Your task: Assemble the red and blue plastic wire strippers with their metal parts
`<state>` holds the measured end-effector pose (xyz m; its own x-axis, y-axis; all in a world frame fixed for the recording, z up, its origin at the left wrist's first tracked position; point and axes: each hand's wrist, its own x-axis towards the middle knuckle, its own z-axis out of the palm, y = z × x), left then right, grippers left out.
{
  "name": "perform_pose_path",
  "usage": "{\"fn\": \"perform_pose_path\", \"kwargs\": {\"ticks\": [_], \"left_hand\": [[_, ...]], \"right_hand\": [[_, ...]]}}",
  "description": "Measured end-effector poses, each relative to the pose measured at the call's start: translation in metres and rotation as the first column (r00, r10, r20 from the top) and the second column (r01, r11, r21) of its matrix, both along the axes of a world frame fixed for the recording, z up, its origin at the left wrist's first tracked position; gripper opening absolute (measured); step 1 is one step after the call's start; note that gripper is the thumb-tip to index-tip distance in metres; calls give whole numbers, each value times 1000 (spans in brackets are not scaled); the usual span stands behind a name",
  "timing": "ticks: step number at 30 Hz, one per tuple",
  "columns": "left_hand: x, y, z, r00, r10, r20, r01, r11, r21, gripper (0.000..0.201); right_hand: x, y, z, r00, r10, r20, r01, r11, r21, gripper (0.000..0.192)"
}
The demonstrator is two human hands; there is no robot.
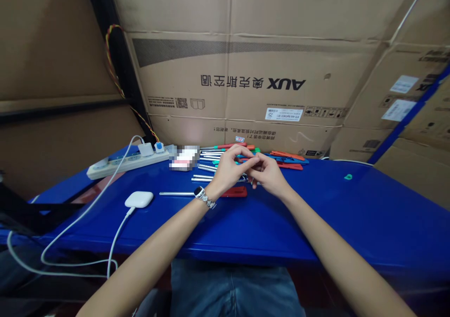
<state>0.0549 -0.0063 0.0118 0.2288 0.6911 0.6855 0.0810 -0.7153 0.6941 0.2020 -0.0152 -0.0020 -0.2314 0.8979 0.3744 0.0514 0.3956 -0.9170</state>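
Observation:
My left hand (229, 168), with a silver watch (199, 193) on its wrist, meets my right hand (269, 174) above the middle of the table. Both hands have their fingers pinched together at the tips. Whatever they hold is hidden by the fingers; a bit of red shows there, but I cannot tell whether it is held. Behind and beneath them lies a pile of slim metal rods (207, 168) with red, green, blue and orange parts. Nearer to me, under the left wrist, lies a metal rod (176, 194) in line with a flat red handle (235, 192).
A white power strip (126, 165) with plugs stands at the left. A white rounded case (139, 199) on a cable lies in front of it. A small green piece (348, 177) lies at the right. Cardboard (253, 59) walls the back of the blue table (351, 218).

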Motion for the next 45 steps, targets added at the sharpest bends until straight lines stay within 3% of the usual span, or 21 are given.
{"fn": "perform_pose_path", "kwargs": {"ticks": [6,9,14,16,21,25,29,34,40,45], "left_hand": [[-8,3,0,993,-62,-100,68,996,63,23],[-10,5,-1,989,-56,-140,67,995,79,27],[-23,2,-11,975,88,-206,-80,996,46,28],[-33,-2,-20,939,124,-320,-115,992,46,23],[-48,-10,-48,791,-6,-612,-12,1000,-26,30],[-44,-11,-59,792,-37,-610,-3,998,-64,29],[-41,-10,-59,806,-42,-590,-1,997,-73,30],[-42,-10,-60,815,-53,-577,-6,995,-99,29],[-42,-8,-59,814,-52,-579,-8,995,-101,26],[-42,-7,-59,812,-61,-580,6,995,-96,25]], "right_hand": [[8,-4,6,986,125,111,-130,991,33,34],[12,-3,6,980,108,167,-118,992,51,32],[11,1,3,992,25,122,-28,999,24,38],[9,2,1,997,2,76,-3,1000,19,44],[0,4,-7,1000,-30,-1,30,999,23,44],[-5,4,-12,997,5,-72,-4,1000,26,48],[-4,3,-11,996,90,-24,-89,995,34,43],[-4,2,-4,999,37,-38,-35,999,39,37],[-13,1,-4,989,-8,-146,12,1000,26,46],[-17,-2,-7,996,-36,-81,44,994,99,46]]}}
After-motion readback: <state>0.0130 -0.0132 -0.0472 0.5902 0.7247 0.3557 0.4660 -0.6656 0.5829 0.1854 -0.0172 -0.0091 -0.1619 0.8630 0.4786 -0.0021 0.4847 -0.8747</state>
